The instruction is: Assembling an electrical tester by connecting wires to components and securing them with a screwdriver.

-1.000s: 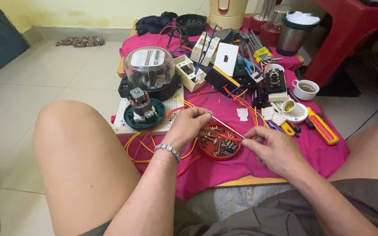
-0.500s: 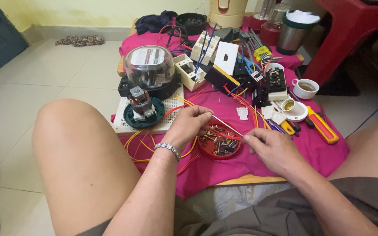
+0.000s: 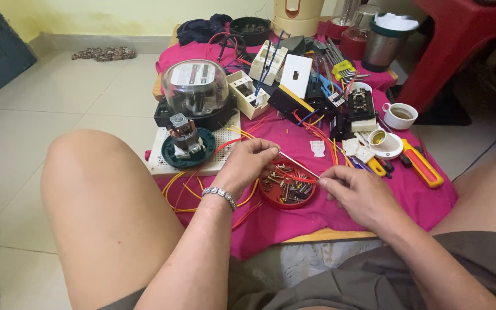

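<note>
The left hand [image 3: 248, 163] and the right hand [image 3: 357, 192] pinch the two ends of a thin pale wire [image 3: 299, 165], fingertips clamped on it and the hands set apart, so that it runs taut and slanting just above a red dish of screws [image 3: 288, 192]. As a judgement, the work is at an early stage: the wire is only held and stretched, joined to nothing that shows. The wire looks slim, straight and whitish; whether its ends are stripped is too small to tell. Around it the low counter, draped in a pink cloth [image 3: 409, 198], carries loose orange wires [image 3: 185, 186], a domed electricity meter [image 3: 195, 89], a small motor on a green base [image 3: 185, 143] and a yellow-handled tool [image 3: 423, 166], none of them touched.
</note>
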